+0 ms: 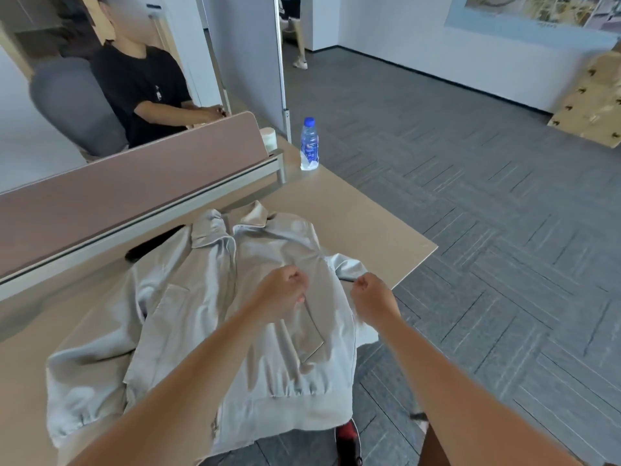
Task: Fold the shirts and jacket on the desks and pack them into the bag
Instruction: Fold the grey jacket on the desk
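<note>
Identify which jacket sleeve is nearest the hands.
The sleeve at the desk's right edge, at the right hand; the other sleeve lies bunched at the far left.

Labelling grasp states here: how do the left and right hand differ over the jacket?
Left hand sits over the front panel of the jacket; right hand is off to its side, by the bunched sleeve at the edge of the desk. Right hand looks to pinch the sleeve's edge; whether left hand holds cloth, I cannot tell. Both have curled fingers.
</note>
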